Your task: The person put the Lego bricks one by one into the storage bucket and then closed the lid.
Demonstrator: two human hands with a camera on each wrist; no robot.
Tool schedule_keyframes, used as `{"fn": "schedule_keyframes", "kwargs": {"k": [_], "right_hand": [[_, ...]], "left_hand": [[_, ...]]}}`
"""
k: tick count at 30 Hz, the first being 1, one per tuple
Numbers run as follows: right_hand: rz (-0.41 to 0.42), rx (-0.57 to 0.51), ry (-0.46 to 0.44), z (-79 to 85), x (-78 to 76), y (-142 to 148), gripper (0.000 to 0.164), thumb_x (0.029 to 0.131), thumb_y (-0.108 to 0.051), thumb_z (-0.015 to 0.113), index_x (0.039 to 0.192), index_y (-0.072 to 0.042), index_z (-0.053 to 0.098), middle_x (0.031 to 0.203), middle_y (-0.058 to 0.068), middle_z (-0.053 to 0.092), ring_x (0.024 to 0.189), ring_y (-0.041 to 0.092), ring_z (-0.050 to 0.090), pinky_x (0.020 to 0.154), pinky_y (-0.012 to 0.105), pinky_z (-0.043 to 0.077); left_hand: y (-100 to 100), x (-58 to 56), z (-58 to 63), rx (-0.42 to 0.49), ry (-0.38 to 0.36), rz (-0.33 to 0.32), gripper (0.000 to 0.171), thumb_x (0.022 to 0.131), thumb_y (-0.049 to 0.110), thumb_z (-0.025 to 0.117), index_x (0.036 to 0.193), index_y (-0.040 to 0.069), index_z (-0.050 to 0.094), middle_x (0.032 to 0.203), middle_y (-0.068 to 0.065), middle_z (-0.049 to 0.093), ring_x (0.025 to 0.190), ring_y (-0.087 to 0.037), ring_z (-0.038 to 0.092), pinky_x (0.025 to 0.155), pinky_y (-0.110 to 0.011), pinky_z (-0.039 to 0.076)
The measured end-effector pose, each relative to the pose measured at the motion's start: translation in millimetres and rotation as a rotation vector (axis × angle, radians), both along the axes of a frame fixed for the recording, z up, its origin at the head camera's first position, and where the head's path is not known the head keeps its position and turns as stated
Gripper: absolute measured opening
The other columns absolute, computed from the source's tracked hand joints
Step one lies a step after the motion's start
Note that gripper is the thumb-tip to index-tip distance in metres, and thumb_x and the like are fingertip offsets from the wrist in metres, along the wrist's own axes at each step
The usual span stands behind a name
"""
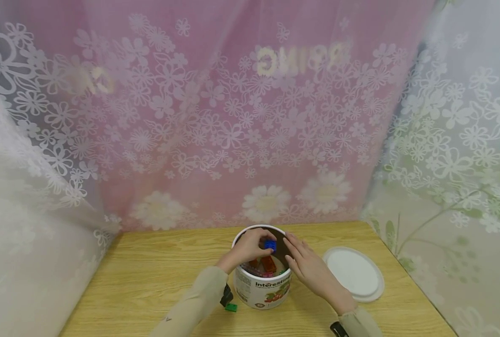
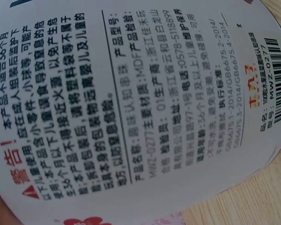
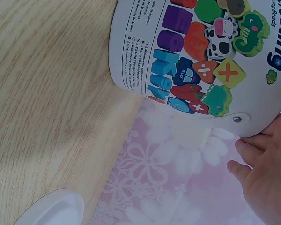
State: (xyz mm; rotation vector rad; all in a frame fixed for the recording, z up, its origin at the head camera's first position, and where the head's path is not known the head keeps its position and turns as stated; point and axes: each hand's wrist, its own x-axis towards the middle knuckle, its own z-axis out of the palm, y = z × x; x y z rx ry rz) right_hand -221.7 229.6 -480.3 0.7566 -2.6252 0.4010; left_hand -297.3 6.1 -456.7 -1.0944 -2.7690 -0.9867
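Observation:
A white round bucket (image 1: pixel 263 295) with printed pictures stands on the table. Between thumb and fingers, my left hand (image 1: pixel 250 244) pinches a blue toy brick (image 1: pixel 270 245) at the bucket's mouth. My right hand (image 1: pixel 310 269) rests with fairly straight fingers against the bucket's right rim; the right wrist view shows these fingers (image 3: pixel 246 171) at the rim too. Inside the bucket lies an orange-red brick (image 1: pixel 268 264), with other coloured pieces partly hidden around it. In the left wrist view only the bucket's printed side (image 2: pixel 131 103) fills the picture, and the left fingers are out of sight.
A green brick (image 1: pixel 231 307) lies on the wooden table (image 1: pixel 148 271) just left of the bucket's base. To the right is a round white lid (image 1: pixel 354 273), lying flat. Flowered curtains (image 1: pixel 233 140) hang behind the table and at both sides.

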Motion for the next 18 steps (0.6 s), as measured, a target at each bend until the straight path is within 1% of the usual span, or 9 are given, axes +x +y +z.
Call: {"fn": "schedule_keyframes", "kwargs": {"k": [2,5,7,9,12,15,18], "right_hand": [[0.002,-0.003,-0.004,0.5,0.3,-0.1,0.055,0.108,-0.030,0.050,0.153,0.001,0.042,0.160,0.017,0.038,0.146,0.032,0.038,0.117,0.055,0.033],[0.005,-0.015,-0.005,-0.1,-0.3,-0.4,0.054,0.106,-0.027,0.053,0.152,0.001,0.043,0.159,0.017,0.038,0.146,0.032,0.039,0.117,0.055,0.033],[0.003,-0.016,-0.003,-1.4,-1.1,-0.6,0.054,0.105,-0.025,0.055,0.152,0.000,0.043,0.159,0.016,0.038,0.146,0.032,0.039,0.117,0.054,0.033],[-0.001,-0.015,0.002,-2.7,-1.9,-0.8,0.054,0.105,-0.024,0.057,0.152,0.000,0.044,0.160,0.016,0.038,0.146,0.031,0.039,0.117,0.053,0.034],[-0.001,-0.011,0.015,-3.3,-1.9,-1.1,0.054,0.105,-0.025,0.056,0.151,0.000,0.044,0.160,0.015,0.038,0.145,0.031,0.040,0.116,0.053,0.034],[0.006,-0.018,0.024,-2.1,-0.9,-1.3,0.053,0.106,-0.026,0.054,0.150,0.002,0.045,0.158,0.017,0.040,0.144,0.033,0.041,0.116,0.054,0.034],[0.007,-0.022,0.024,-0.8,0.2,-1.3,0.052,0.107,-0.026,0.053,0.150,0.002,0.046,0.158,0.018,0.040,0.144,0.035,0.041,0.116,0.055,0.034]], "left_hand": [[2.3,0.0,-0.4,-0.006,-0.017,-0.002,0.029,0.093,0.019,0.076,0.121,0.012,0.071,0.115,-0.001,0.070,0.095,-0.012,0.066,0.079,-0.023,0.054],[5.0,-0.1,-2.0,-0.002,-0.047,-0.009,0.029,0.094,0.017,0.075,0.122,0.011,0.070,0.118,-0.003,0.070,0.101,-0.018,0.068,0.081,-0.024,0.056],[5.8,-0.7,-3.7,0.001,-0.052,-0.009,0.029,0.094,0.017,0.074,0.122,0.012,0.069,0.119,-0.003,0.069,0.103,-0.020,0.068,0.083,-0.025,0.056],[5.9,-0.6,-4.2,0.012,-0.048,-0.008,0.028,0.095,0.019,0.073,0.122,0.012,0.069,0.120,-0.003,0.070,0.104,-0.019,0.069,0.085,-0.026,0.056],[4.5,0.0,-2.8,0.033,-0.028,0.003,0.025,0.097,0.022,0.071,0.121,0.014,0.070,0.117,0.000,0.070,0.102,-0.013,0.068,0.086,-0.025,0.056],[2.1,1.6,0.7,0.080,-0.017,0.011,0.023,0.099,0.022,0.069,0.120,0.013,0.071,0.115,0.000,0.071,0.100,-0.011,0.068,0.086,-0.024,0.056],[-1.5,3.3,3.3,0.132,-0.008,0.014,0.023,0.099,0.022,0.068,0.120,0.012,0.071,0.114,0.000,0.071,0.099,-0.011,0.068,0.086,-0.024,0.057]]}}
